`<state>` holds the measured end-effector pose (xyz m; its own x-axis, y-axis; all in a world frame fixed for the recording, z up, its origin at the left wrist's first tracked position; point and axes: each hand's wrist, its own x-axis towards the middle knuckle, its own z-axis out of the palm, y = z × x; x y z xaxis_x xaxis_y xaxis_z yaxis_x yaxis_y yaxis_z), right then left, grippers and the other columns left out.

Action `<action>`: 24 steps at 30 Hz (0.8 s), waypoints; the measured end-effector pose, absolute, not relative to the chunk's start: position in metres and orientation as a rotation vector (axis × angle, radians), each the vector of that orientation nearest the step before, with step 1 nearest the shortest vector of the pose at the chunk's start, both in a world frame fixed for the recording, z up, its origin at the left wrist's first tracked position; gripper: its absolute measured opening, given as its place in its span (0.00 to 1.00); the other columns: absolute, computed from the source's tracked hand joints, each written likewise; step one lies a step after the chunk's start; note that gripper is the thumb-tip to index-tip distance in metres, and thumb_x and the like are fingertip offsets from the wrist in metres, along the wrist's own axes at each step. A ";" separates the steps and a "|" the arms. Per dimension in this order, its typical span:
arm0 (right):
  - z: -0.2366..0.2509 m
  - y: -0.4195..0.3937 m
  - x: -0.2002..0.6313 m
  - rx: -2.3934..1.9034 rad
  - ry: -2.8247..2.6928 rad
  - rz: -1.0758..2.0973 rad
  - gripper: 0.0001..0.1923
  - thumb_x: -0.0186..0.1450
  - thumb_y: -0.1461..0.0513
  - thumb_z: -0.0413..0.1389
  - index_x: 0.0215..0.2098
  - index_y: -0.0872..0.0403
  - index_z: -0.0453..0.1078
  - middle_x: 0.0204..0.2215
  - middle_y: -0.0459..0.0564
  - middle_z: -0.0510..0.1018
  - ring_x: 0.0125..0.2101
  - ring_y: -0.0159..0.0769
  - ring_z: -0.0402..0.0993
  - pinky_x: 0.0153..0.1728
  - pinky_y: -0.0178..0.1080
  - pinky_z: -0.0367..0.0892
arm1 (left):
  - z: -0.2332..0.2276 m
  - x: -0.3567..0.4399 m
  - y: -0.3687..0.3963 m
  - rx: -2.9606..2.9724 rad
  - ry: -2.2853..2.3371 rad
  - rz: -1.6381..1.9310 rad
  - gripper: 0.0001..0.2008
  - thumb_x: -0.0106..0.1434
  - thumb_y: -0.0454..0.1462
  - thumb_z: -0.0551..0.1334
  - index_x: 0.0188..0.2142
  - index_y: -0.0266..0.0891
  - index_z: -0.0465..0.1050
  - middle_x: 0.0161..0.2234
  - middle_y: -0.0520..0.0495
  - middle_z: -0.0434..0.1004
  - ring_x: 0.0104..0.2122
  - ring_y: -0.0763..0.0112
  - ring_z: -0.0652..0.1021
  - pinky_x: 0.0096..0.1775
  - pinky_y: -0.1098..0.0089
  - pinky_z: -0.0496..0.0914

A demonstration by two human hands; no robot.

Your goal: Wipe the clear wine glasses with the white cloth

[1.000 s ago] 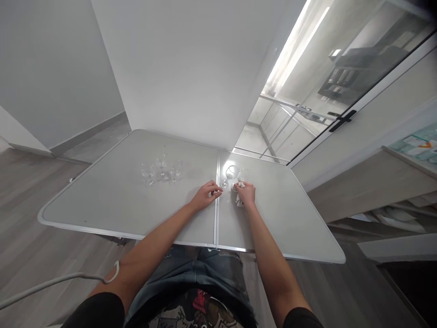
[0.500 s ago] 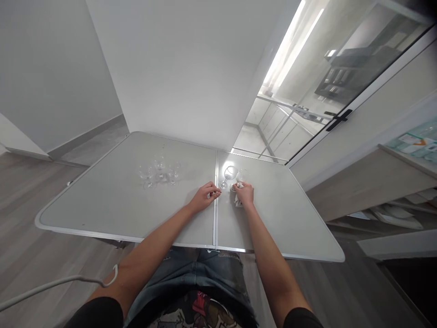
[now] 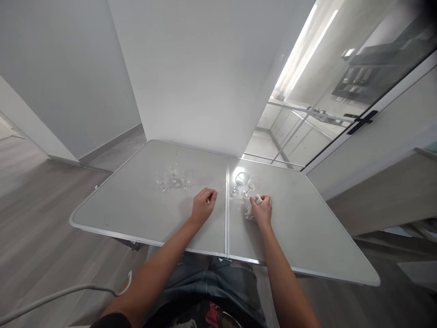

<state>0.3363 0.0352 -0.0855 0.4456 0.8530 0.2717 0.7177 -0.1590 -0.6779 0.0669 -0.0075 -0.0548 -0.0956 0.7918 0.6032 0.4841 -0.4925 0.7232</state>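
Right hand (image 3: 262, 210) has its fingers bunched around a small white cloth (image 3: 250, 212) that's crumpled on the desk (image 3: 307, 237), pinching it up near the top. Left hand (image 3: 202, 206) is loosely curled, fingertips tucked in close together; can't tell if there's anything in it, looks like nothing, and it's resting on the desk just left of the middle seam (image 3: 226, 205).

Two stemmed glasses (image 3: 246, 184) stand upright side by side at about 11 o'clock from the right hand, near it but not touching, with a bright glare on the left one. Over at roughly 10 o'clock from the left hand, well apart, there's a cluster of small glasses (image 3: 173, 176), four or so, hard to count since they're clear on a grey top.

Progress-wise, my guess: the pair by the cloth looks like the ones being wiped or already wiped, and the cluster is whatever's left, but honestly I can't tell clean from dirty here.

No readable brands or writing anywhere. There's a print on the shirt at the bottom edge, but it's cropped off.
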 end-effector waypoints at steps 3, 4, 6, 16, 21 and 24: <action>-0.088 0.020 0.336 -1.906 -1.404 0.132 0.20 0.63 0.50 0.52 0.43 0.57 0.69 0.43 0.63 0.70 0.45 0.52 0.67 0.47 0.47 0.63 | -0.059 0.050 -0.018 1.600 1.611 1.686 0.14 0.71 0.45 0.54 0.33 0.41 0.72 0.26 0.51 0.70 0.26 0.71 0.69 0.30 0.68 0.64; -0.086 0.014 0.336 -1.919 -1.415 0.083 0.20 0.63 0.50 0.51 0.42 0.57 0.70 0.43 0.65 0.70 0.47 0.54 0.66 0.49 0.50 0.62 | -0.060 0.043 -0.020 1.534 1.678 1.691 0.13 0.70 0.45 0.55 0.33 0.41 0.71 0.27 0.51 0.70 0.27 0.70 0.70 0.32 0.68 0.66; -0.078 0.004 0.336 -1.939 -1.413 0.040 0.20 0.64 0.49 0.50 0.41 0.57 0.72 0.43 0.66 0.70 0.48 0.57 0.65 0.49 0.53 0.61 | -0.063 0.029 -0.018 1.431 1.837 1.708 0.11 0.67 0.46 0.60 0.38 0.41 0.70 0.32 0.49 0.71 0.32 0.67 0.72 0.37 0.65 0.68; -0.053 -0.023 0.321 -1.367 -0.740 1.068 0.19 0.58 0.48 0.62 0.37 0.54 0.73 0.29 0.49 0.80 0.29 0.40 0.76 0.28 0.39 0.71 | -0.068 0.001 0.019 1.387 2.120 1.555 0.32 0.60 0.49 0.67 0.55 0.37 0.57 0.54 0.31 0.67 0.54 0.48 0.72 0.53 0.49 0.67; -0.048 -0.029 0.295 -1.136 -0.583 1.412 0.19 0.54 0.55 0.68 0.40 0.54 0.74 0.37 0.51 0.83 0.34 0.42 0.80 0.32 0.42 0.77 | -0.066 -0.004 0.035 1.387 2.008 1.611 0.22 0.66 0.49 0.61 0.52 0.39 0.60 0.42 0.38 0.76 0.41 0.54 0.79 0.44 0.56 0.71; -0.042 -0.031 0.283 -1.112 -0.614 1.417 0.21 0.53 0.56 0.69 0.43 0.53 0.74 0.39 0.52 0.83 0.35 0.44 0.80 0.31 0.42 0.77 | -0.065 0.001 0.035 1.526 1.896 1.624 0.22 0.67 0.49 0.61 0.54 0.41 0.60 0.36 0.44 0.78 0.36 0.60 0.79 0.40 0.62 0.71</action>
<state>0.2826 -0.0314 -0.0422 0.1269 0.9538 -0.2722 -0.4540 -0.1881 -0.8709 0.0011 0.0354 -0.0649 -0.4391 0.7871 0.4332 0.5490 -0.1466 0.8229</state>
